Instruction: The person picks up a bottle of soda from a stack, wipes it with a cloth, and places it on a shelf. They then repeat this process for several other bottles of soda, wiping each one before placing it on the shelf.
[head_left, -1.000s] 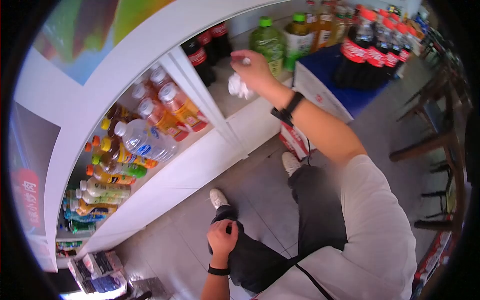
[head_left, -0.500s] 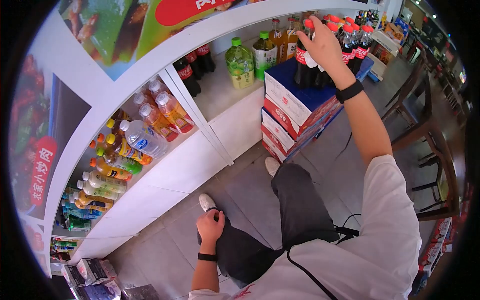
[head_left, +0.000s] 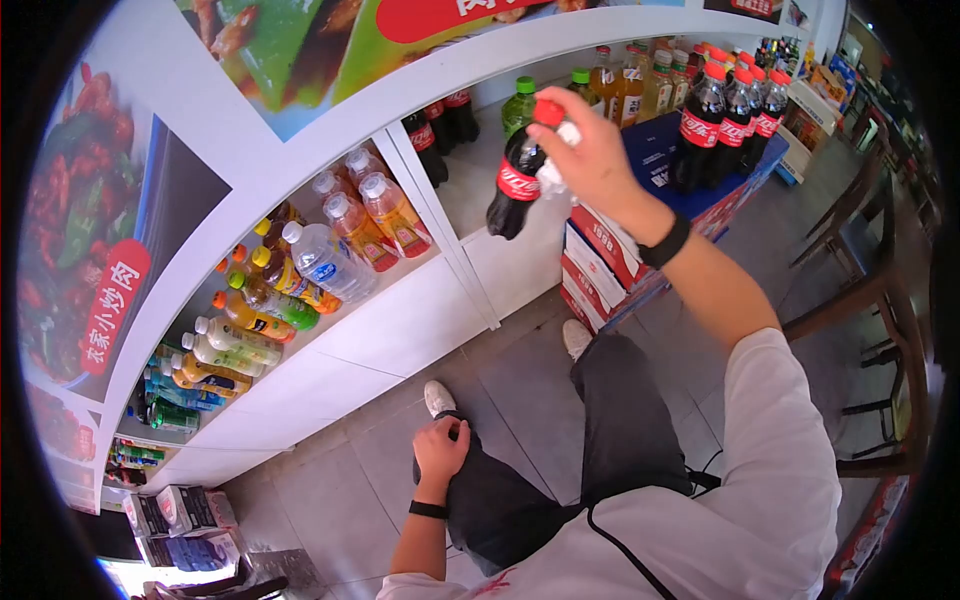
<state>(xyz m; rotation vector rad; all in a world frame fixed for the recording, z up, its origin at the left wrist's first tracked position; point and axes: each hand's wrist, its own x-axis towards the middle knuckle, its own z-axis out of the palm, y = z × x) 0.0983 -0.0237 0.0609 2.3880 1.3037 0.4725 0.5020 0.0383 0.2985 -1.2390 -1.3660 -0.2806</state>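
My right hand [head_left: 597, 160] grips a cola bottle [head_left: 517, 185] near its red cap, with a crumpled white cloth or tissue [head_left: 561, 165] against the bottle. It is tilted and off any surface, in front of the shelf opening. To its right, several more cola bottles [head_left: 737, 125] with red caps stand on blue-topped cartons [head_left: 655, 150]. Low over my left knee, my left hand [head_left: 440, 452] has its fingers curled closed; whether anything is inside them I cannot make out.
Behind the held bottle, green-capped bottles [head_left: 519, 107] and darker cola bottles [head_left: 425, 147] stand on the white shelf [head_left: 478, 200]. Left of the divider are rows of assorted drinks [head_left: 330, 262]. Small boxes [head_left: 183, 512] lie at lower left; wooden chairs [head_left: 893, 300] stand at right.
My right hand has lifted a cola bottle off the cartons and carried it left, towards the shelf. The view has shifted slightly. My left hand stays by the knee, still closed.
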